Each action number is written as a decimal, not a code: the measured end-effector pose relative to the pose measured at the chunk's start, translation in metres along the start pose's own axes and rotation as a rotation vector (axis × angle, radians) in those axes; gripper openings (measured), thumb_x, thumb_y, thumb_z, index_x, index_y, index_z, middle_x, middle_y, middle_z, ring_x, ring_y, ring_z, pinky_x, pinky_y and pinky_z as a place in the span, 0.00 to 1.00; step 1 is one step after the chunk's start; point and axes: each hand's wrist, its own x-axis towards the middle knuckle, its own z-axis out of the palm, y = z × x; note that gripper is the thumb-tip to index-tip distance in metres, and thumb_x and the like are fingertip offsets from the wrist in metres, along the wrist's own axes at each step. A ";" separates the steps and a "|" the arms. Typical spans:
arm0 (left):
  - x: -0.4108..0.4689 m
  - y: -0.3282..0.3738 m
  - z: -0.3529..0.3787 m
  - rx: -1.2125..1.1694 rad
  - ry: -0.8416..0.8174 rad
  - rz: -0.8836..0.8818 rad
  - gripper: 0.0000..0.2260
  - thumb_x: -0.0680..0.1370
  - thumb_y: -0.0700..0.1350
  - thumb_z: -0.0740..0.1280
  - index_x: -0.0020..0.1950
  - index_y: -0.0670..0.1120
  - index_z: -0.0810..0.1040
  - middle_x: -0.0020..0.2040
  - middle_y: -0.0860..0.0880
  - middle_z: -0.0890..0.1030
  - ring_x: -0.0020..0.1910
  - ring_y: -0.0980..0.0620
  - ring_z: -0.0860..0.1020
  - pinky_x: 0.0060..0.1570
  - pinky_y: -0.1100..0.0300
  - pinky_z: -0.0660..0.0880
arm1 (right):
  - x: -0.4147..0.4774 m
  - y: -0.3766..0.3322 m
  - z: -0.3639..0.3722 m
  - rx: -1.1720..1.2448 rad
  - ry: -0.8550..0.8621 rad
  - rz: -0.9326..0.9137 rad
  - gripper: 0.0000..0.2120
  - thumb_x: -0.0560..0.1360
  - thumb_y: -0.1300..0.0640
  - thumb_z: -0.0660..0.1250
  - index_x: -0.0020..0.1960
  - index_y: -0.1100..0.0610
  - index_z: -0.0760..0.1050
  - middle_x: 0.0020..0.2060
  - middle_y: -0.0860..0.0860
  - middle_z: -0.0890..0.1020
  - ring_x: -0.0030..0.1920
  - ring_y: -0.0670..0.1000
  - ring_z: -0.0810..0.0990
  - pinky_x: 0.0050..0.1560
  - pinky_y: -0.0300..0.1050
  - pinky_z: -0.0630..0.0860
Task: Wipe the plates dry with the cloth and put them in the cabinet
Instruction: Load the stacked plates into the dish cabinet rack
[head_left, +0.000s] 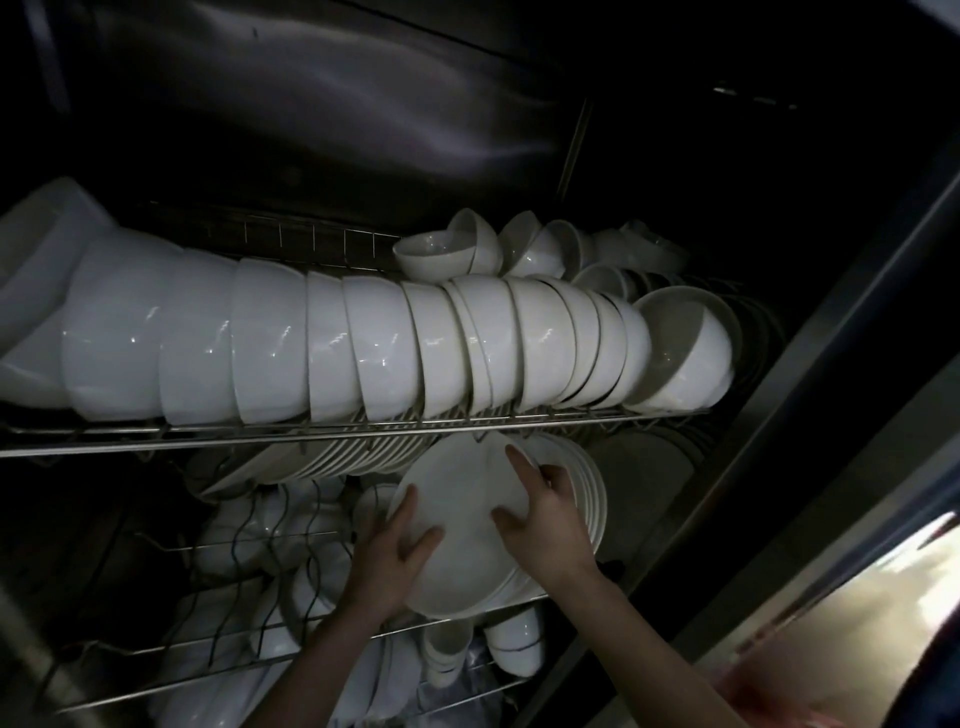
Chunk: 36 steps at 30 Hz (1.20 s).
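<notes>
A white plate (460, 525) stands on edge in the middle wire rack of the dark cabinet (322, 130), leaning against several more white plates (589, 488) behind it. My left hand (392, 558) holds the plate's lower left rim, thumb on its face. My right hand (545, 514) lies on the plate's right side with fingers spread over the face and upper rim. No cloth is in view.
The upper rack rail (311, 431) carries a long row of white bowls (332, 348) on their sides, with smaller bowls (441, 249) behind. More plates (348, 457) stand left of the held one. Cups (514, 644) and dishes fill the lower rack. The cabinet door frame (810, 364) runs along the right.
</notes>
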 end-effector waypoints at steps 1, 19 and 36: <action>-0.001 0.000 0.000 0.018 0.030 0.005 0.30 0.76 0.51 0.73 0.76 0.54 0.67 0.77 0.43 0.60 0.76 0.47 0.62 0.72 0.58 0.62 | 0.000 0.000 0.000 0.003 0.005 -0.010 0.36 0.75 0.51 0.70 0.79 0.43 0.58 0.72 0.57 0.63 0.66 0.59 0.75 0.65 0.48 0.73; -0.003 -0.006 -0.003 0.505 -0.058 -0.030 0.30 0.80 0.66 0.51 0.79 0.64 0.42 0.78 0.51 0.50 0.77 0.44 0.49 0.75 0.49 0.51 | -0.016 0.008 0.016 -0.155 0.035 -0.263 0.41 0.78 0.48 0.66 0.81 0.55 0.46 0.80 0.57 0.42 0.79 0.54 0.36 0.80 0.52 0.47; -0.021 -0.017 -0.045 0.459 -0.179 0.011 0.32 0.70 0.75 0.60 0.73 0.71 0.60 0.77 0.54 0.56 0.77 0.49 0.55 0.73 0.53 0.59 | -0.025 -0.001 0.043 -0.392 0.149 -0.274 0.29 0.76 0.38 0.55 0.70 0.52 0.75 0.74 0.62 0.69 0.76 0.65 0.63 0.71 0.72 0.59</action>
